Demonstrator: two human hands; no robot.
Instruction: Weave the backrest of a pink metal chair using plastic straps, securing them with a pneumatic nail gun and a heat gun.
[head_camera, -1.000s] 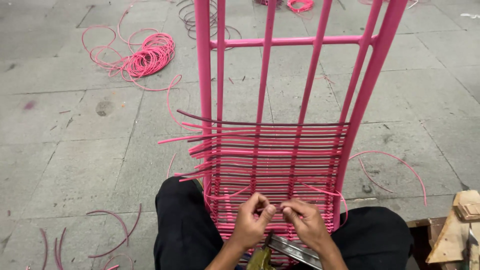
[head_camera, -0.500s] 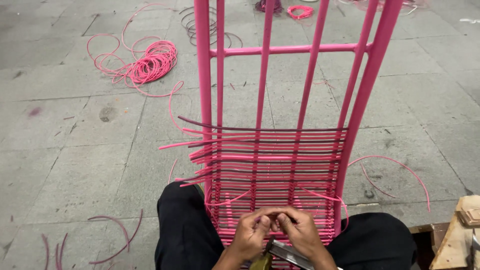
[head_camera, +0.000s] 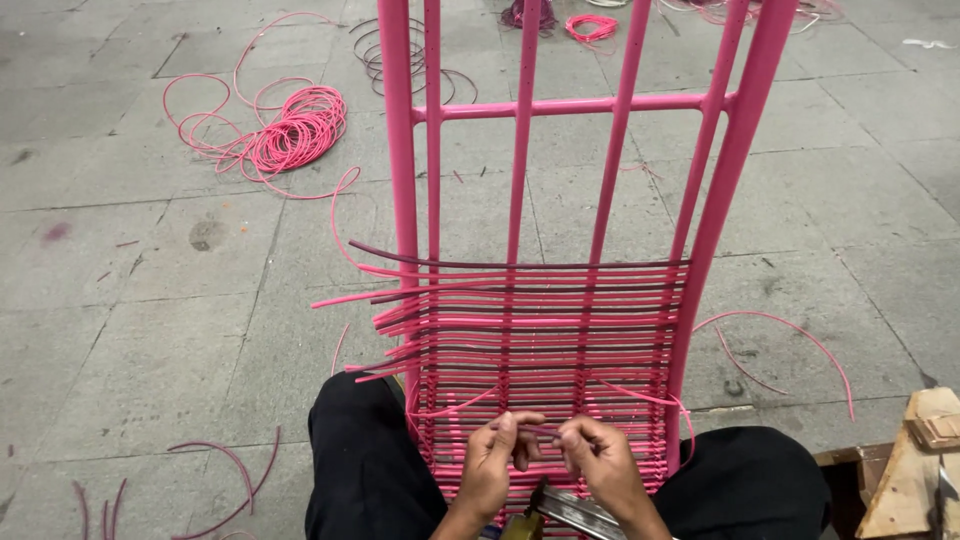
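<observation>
Pink cord strand (head_camera: 535, 428) is pinched between 2 hands: the left hand (head_camera: 497, 462) and right hand (head_camera: 600, 468) each close fingers on it, just before the woven rows of 1 pink metal frame (head_camera: 560, 105) propped between black-trousered knees. Beyond, 1 cord coil (head_camera: 290, 135) lies on the paved floor (head_camera: 120, 300).
</observation>
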